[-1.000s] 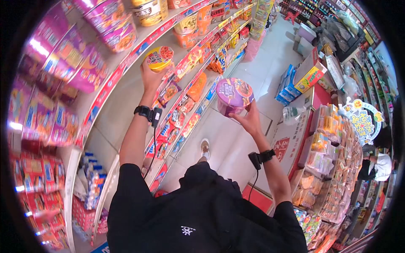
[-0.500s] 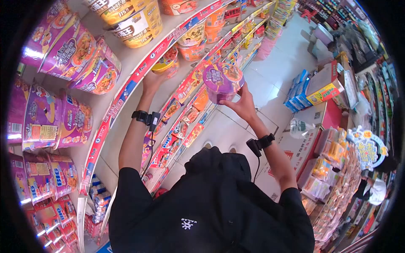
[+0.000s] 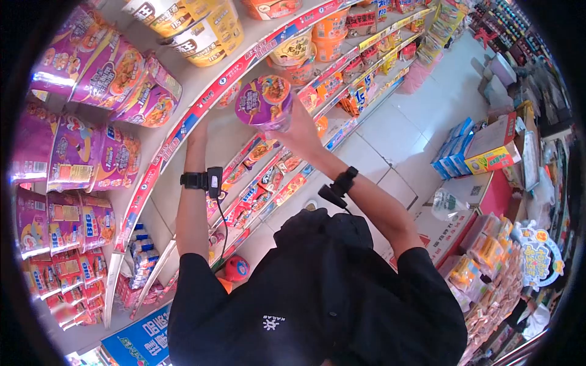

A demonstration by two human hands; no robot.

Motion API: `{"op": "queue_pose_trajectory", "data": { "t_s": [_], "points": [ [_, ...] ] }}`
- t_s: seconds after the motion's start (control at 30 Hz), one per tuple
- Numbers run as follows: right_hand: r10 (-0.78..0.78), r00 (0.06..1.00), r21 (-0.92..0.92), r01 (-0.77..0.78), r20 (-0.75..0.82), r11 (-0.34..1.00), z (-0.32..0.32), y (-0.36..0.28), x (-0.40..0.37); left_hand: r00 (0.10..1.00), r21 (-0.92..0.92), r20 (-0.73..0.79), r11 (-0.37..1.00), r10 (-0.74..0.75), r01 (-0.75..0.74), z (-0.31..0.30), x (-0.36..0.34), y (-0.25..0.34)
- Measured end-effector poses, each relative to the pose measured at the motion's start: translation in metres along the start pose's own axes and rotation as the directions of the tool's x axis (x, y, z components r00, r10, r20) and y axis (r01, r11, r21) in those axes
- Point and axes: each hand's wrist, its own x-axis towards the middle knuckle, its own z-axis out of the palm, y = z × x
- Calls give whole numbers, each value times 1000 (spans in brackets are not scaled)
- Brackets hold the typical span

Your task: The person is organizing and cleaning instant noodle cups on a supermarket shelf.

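My right hand [image 3: 300,129] is wrapped round a purple instant noodle cup [image 3: 264,102], holding it upright at the front of the second shelf. Its round lid, printed with a bowl of noodles, faces up. My left hand reaches under the upper shelf; the forearm [image 3: 195,152] shows, but the shelf edge hides the fingers. Just behind the purple cup, part of another noodle cup [image 3: 229,94] peeks out. To its right on the same shelf stand a cream-lidded noodle cup [image 3: 293,52] and orange cups [image 3: 329,39].
Large purple noodle tubs [image 3: 110,73] and yellow tubs [image 3: 207,36] stand on the upper shelf. Bagged noodles [image 3: 256,192] fill lower shelves. Across the tiled aisle [image 3: 390,122] are a large carton [image 3: 439,229], blue boxes [image 3: 453,149] and packaged bread [image 3: 488,250].
My right hand has carried the purple noodle cup left from over the aisle to the second shelf. My left hand has slid left and deeper under the upper shelf, away from sight.
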Motion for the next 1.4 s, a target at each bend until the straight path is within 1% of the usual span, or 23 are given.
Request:
{"op": "queue_pose_trajectory", "data": {
  "t_s": [0.07, 0.1, 0.13, 0.17, 0.2, 0.23, 0.3, 0.33, 0.4, 0.5, 0.63, 0.7, 0.73, 0.8, 0.83, 0.9, 0.93, 1.0, 1.13, 1.2, 1.23, 1.3, 1.4],
  "points": [
    [-4, 1000, 36, 5, -14, 999, 12, 1, 5, 1000, -9, -14, 1000, -10, 10, -4, -7, 13],
    [3, 1000, -10, -3, -22, 1000, 18, 1, 7, 999, -18, -19, 1000, -26, 26, -5, -10, 20],
    [4, 1000, -8, -5, -22, 1000, 23, 2, 10, 999, -16, -18, 1000, -27, 26, -10, 2, -5],
    [28, 999, -46, -29, -27, 999, 26, 0, 15, 998, -46, 30, 997, 62, -60, -21, 24, -56],
    [56, 998, -82, -59, -32, 995, 30, -3, 17, 986, -78, 79, 987, 147, -141, -27, 34, -85],
    [66, 997, -77, -69, -34, 995, 34, -4, 19, 986, -72, 87, 988, 141, -135, -27, 27, -67],
    [118, 991, -115, -126, -69, 985, 42, -1, 28, 998, 287, 67, 958, -10, -9, -12, 8, 8],
    [126, 990, -107, -133, -67, 985, 45, 3, 30, 998, 296, 68, 955, -16, -5, -5, 1, 22],
    [65, 996, -54, -68, -53, 996, 48, 12, 33, 995, 75, 61, 994, 77, -82, 10, -8, 41],
    [65, 997, -78, -69, -49, 995, 45, 13, 33, 1000, 104, 23, 994, 13, -16, 22, -14, 64],
    [147, 989, -125, -149, -32, 981, 43, 8, 32, 996, 199, 59, 977, 61, -71, 31, -19, 84],
    [35, 998, -97, -41, -54, 994, 45, 16, 34, 991, 116, 125, 991, 53, -68, 36, -20, 100],
    [40, 998, -94, -45, -57, 995, 47, 20, 36, 990, 120, 129, 990, 52, -67, 39, -22, 108],
    [24, 999, -226, -28, -23, 974, 50, 33, 45, 980, 132, 201, 991, 3, -30, 46, -23, 119],
    [26, 999, -224, -31, -26, 974, 49, 37, 47, 979, 134, 205, 990, 2, -31, 47, -21, 115],
    [-53, 998, -338, 56, 18, 939, 40, 40, 53, 956, 225, 280, 974, -91, 26, 49, -15, 108],
    [-54, 998, -337, 57, 17, 940, 37, 41, 55, 956, 226, 280, 974, -89, 25, 48, -16, 104],
    [-4, 997, -329, 29, 77, 944, 33, 41, 57, 947, 118, 302, 990, -108, 75, 50, -22, 107],
    [-55, 997, -225, 67, 58, 972, 31, 46, 55, 935, 71, 345, 996, -80, 59, 54, -27, 104],
    [-60, 997, -206, 67, 38, 976, 25, 49, 49, 934, -55, 354, 996, -45, 69, 58, -31, 103],
    [-59, 998, -206, 65, 36, 976, 26, 49, 46, 933, -55, 356, 996, -45, 69, 62, -32, 102],
    [20, 999, -182, -28, -45, 983, 29, 49, 36, 950, -112, 313, 993, 9, 28, 70, -36, 105],
    [27, 1000, -185, -29, -13, 982, 31, 47, 28, 968, -33, 247, 998, -45, 54, 81, -38, 109]
  ]
}}
